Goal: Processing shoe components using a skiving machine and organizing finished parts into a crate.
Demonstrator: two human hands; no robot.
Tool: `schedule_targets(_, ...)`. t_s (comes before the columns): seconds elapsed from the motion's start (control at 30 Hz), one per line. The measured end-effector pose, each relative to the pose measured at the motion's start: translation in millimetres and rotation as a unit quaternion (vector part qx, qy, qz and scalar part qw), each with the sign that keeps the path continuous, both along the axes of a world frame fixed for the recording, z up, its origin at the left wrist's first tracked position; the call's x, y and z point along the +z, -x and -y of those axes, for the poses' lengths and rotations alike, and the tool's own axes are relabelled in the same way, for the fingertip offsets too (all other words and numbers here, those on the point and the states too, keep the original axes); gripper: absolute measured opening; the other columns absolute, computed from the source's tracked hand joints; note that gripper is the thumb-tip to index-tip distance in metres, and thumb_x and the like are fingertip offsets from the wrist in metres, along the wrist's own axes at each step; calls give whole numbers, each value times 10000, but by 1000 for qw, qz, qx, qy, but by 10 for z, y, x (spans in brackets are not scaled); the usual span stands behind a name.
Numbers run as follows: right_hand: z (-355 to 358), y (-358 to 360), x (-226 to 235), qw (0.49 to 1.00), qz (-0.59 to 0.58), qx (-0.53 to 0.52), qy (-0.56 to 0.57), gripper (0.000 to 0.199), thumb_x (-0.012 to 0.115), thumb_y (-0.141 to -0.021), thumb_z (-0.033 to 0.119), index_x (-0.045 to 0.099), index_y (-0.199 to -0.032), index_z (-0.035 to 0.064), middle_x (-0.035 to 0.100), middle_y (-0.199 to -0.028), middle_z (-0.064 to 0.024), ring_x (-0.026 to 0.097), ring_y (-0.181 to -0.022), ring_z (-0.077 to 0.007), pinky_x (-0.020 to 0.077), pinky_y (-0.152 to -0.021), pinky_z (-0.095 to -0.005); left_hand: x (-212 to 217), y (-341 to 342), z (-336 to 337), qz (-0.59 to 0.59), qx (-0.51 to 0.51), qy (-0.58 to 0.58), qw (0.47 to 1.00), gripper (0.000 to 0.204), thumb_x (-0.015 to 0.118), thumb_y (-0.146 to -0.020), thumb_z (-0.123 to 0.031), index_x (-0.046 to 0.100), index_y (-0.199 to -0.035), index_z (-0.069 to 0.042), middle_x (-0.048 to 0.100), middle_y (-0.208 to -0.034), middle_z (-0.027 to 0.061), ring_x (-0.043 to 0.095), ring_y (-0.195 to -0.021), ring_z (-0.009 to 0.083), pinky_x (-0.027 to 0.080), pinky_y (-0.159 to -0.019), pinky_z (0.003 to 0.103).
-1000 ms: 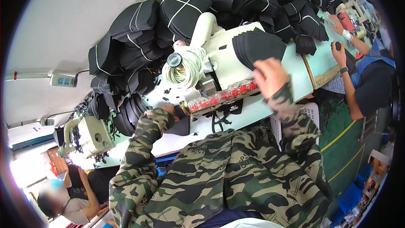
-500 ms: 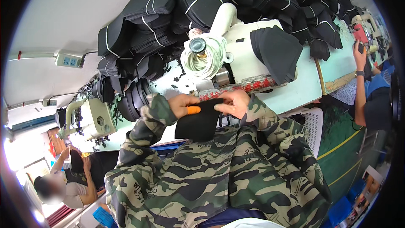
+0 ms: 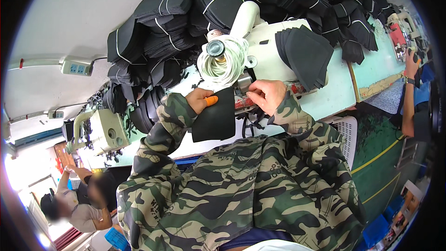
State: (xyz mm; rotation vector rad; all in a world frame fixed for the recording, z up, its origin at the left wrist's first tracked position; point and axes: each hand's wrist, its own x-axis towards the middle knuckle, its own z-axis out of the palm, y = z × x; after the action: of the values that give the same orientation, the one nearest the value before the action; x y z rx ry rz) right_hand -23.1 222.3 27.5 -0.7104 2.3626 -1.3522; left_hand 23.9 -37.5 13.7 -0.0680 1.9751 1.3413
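My left hand [image 3: 201,100], with an orange cover on its thumb, grips the upper left edge of a black fabric piece [image 3: 216,122]. The piece hangs over the front edge of the white table. Its top reaches up to the metal roller [image 3: 245,81] of a cream sewing-type machine [image 3: 267,67]. My right hand [image 3: 268,95] is apart from the piece, just right of it, above the machine's worn red front bar [image 3: 244,103]. Its thumb and index finger are drawn together; anything between them is too small to make out.
Stacked black pieces [image 3: 304,58] lie on the machine bed beside a coil of white cord [image 3: 223,65]. Tied black bundles [image 3: 165,0] are heaped behind. A white basket [image 3: 348,135] stands below right. Two other people work at far left and right.
My right hand has let go of the black piece and moved right. The piece has moved slightly up toward the roller, still in my left hand. The person at left has shifted posture.
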Motion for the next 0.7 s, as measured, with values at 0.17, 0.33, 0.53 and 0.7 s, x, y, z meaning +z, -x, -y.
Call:
schedule_targets(0.17,39,120,10,978,-177,26,-104,222,679,-700,175,604,-865,46,587,-737,-82,580,-705,-242,466,-615,-343,-78,82,-304,-64,52,-51,995,203,551,-884,-206,626,-898,-18,567,-687,-30,472,-595,47,399,-549,220)
schedule_targets(0.33,89,181,158,941,-237,62,-232,236,655,-694,212,587,-840,39,582,-769,-90,570,-781,-289,456,-667,-398,-177,80,-608,-145,173,-46,973,206,616,-840,-211,626,-771,-17,559,-651,-25,467,-590,55,382,-543,215)
schedule_targets(0.53,-95,-25,145,986,-75,28,-143,198,627,-737,181,586,-856,28,601,-746,-153,589,-717,-334,458,-631,-399,-212,120,-422,-5,192,3,981,238,511,-892,-192,587,-768,-3,568,-544,68,485,-321,141,367,-286,252)
schedule_targets(0.7,-330,-106,237,1000,-22,5,-16,200,664,-717,159,595,-831,10,589,-673,-155,586,-624,-327,456,-567,-334,110,343,-374,88,64,29,994,281,469,-910,-243,572,-797,-7,530,-495,64,488,-331,136,366,-293,244)
